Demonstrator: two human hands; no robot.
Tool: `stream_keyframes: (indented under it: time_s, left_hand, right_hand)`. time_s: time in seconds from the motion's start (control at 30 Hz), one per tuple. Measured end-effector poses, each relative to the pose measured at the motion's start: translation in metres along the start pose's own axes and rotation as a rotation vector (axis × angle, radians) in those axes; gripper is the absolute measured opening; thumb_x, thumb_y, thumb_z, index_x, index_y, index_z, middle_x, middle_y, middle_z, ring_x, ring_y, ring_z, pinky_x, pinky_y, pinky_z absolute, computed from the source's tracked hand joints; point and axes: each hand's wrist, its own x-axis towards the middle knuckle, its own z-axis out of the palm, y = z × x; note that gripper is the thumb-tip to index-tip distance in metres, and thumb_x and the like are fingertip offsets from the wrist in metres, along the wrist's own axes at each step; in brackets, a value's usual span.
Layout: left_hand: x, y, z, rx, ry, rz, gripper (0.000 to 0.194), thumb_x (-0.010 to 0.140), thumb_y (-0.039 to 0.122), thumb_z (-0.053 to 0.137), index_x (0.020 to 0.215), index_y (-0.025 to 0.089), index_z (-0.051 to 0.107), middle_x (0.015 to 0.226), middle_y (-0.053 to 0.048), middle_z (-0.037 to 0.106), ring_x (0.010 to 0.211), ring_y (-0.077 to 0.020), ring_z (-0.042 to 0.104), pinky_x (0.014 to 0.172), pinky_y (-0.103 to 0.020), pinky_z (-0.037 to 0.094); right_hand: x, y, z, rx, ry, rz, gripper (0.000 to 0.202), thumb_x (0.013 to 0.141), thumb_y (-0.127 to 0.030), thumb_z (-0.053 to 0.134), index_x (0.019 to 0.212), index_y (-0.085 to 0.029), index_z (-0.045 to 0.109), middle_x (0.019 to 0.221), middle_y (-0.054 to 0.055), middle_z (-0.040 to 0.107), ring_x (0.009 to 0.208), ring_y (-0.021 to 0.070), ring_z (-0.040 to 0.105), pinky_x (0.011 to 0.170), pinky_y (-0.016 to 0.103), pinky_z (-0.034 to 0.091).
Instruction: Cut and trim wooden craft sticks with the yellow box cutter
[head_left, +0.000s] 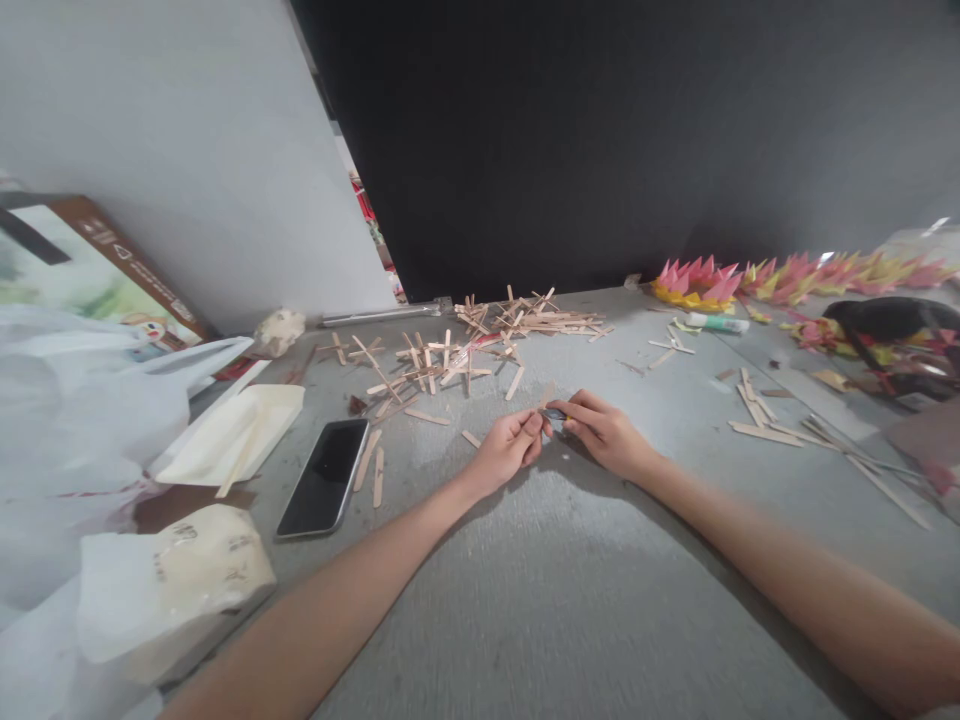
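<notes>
Near the middle of the grey table (pixel 480 610), my left hand (pixel 514 445) is closed on a thin wooden stick (pixel 549 392), whose end shows above the fingertips. My right hand (pixel 604 430) grips a small dark tool (pixel 555 413) with a bit of yellow on it; its tip meets the left fingertips. What kind of tool it is cannot be made out. Behind the hands lies a loose heap of wooden sticks (pixel 525 320), some crossed over each other. A few single sticks (pixel 379 477) lie left of my left hand.
At left are a black phone (pixel 324 477), a white tray (pixel 281 400) with a stick, a paper-wrapped packet (pixel 210 560) and plastic bags (pixel 82 410). Pink and yellow folded-paper pieces (pixel 697 283), a glue tube (pixel 718 324) and more sticks (pixel 765 432) lie at right. A dark panel (pixel 600 140) stands behind.
</notes>
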Motion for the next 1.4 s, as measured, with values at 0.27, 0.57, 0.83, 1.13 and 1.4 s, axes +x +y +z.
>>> stream_keyframes:
  time_s: [0.27,0.57,0.83,1.13,1.4]
  left_hand:
    - [-0.0011,-0.0049,-0.0029,0.057,-0.047,-0.029,0.056,0.102,0.073,0.045,0.085,0.019,0.052,0.057,0.009,0.033,0.05,-0.0088,0.027,0.051,-0.024,0.021]
    - [0.0003,-0.0052,-0.0022,0.026,-0.018,-0.029,0.056,0.101,0.074,0.046,0.083,0.02,0.049,0.06,0.008,0.034,0.052,-0.0097,0.028,0.052,-0.024,0.023]
    - [-0.0003,-0.0049,-0.0006,0.136,-0.041,-0.028,0.059,0.101,0.076,0.04,0.081,0.021,0.047,0.061,0.006,0.037,0.053,-0.0104,0.031,0.053,-0.026,0.025]
    - [-0.0022,0.0016,0.0028,0.105,-0.018,-0.023,0.058,0.102,0.075,0.04,0.081,0.021,0.046,0.062,0.007,0.036,0.053,-0.0102,0.029,0.053,-0.026,0.024]
    - [-0.0021,-0.0027,0.0051,0.203,-0.002,-0.014,0.059,0.102,0.075,0.039,0.08,0.021,0.045,0.062,0.006,0.037,0.054,-0.0103,0.032,0.054,-0.027,0.025]
  right_hand:
    - [-0.0024,0.0044,0.0001,0.003,-0.016,-0.054,0.04,0.112,-0.037,0.044,0.143,-0.026,0.067,0.104,0.01,0.068,0.093,0.0219,0.069,0.086,0.037,0.058]
    - [-0.0002,0.0026,-0.0021,0.01,-0.007,-0.049,0.038,0.112,-0.033,0.045,0.14,-0.025,0.069,0.103,0.01,0.068,0.095,0.0222,0.068,0.087,0.037,0.057]
    - [-0.0014,0.0035,-0.0001,-0.052,0.011,-0.083,0.036,0.111,-0.031,0.046,0.136,-0.025,0.071,0.102,0.01,0.069,0.094,0.0239,0.067,0.085,0.04,0.057]
    - [-0.0017,0.0033,-0.0018,-0.022,-0.005,-0.063,0.036,0.111,-0.028,0.045,0.136,-0.025,0.07,0.102,0.01,0.069,0.094,0.0236,0.067,0.085,0.039,0.056]
    - [-0.0033,0.0014,0.0017,-0.118,0.017,-0.088,0.036,0.11,-0.028,0.045,0.137,-0.024,0.069,0.102,0.011,0.069,0.094,0.0252,0.065,0.084,0.041,0.057]
